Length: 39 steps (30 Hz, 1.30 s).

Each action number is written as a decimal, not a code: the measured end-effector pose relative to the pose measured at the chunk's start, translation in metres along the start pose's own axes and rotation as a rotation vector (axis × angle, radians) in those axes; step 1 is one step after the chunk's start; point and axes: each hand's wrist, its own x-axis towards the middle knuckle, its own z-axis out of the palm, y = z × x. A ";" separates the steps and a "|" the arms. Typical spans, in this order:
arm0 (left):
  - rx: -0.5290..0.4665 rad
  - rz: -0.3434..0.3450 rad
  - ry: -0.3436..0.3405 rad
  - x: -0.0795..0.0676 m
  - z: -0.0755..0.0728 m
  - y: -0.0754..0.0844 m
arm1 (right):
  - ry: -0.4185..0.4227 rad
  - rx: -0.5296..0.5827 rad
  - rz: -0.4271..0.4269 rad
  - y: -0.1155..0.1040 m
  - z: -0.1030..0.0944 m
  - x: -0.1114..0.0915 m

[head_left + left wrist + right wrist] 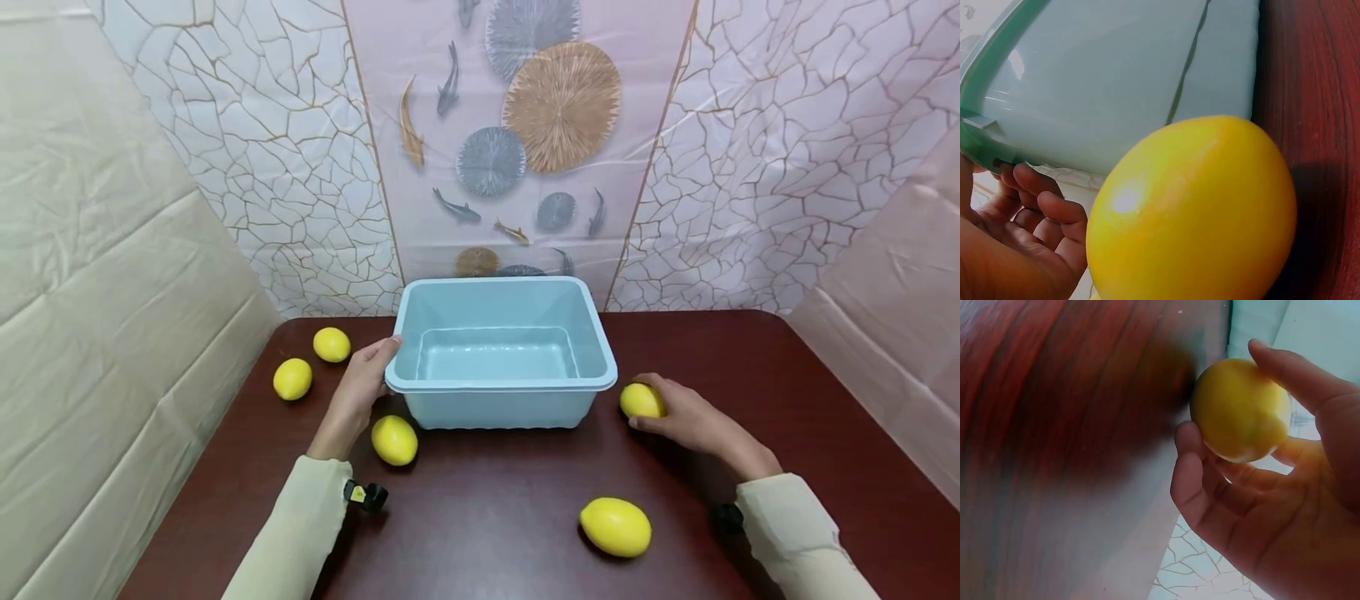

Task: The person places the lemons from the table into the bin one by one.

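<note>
Dark table (480, 508) before a patterned backdrop (300, 125): the left hand (363, 375) grips the left rim of a blue basin (502, 408); beyond its right side, a lemon (640, 401) lies in the right hand (686, 414), grasped between thumb and fingers.

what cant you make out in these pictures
- Head view: most fingers of the left hand, hidden by the hand itself and the basin.
- Head view: the underside of the lemon in the right hand, hidden by the lemon.
- Left wrist view: the lower end of the big foreground lemon, cut off by the bottom edge.
- Right wrist view: detail on the tabletop, blurred.
</note>
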 end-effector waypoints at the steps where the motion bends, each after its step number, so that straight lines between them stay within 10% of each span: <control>1: 0.002 0.001 -0.003 0.000 0.000 -0.001 | -0.004 0.009 -0.002 0.000 0.000 0.000; 39: 0.000 -0.018 -0.010 -0.001 -0.001 -0.002 | 0.094 0.033 0.079 -0.003 0.014 0.001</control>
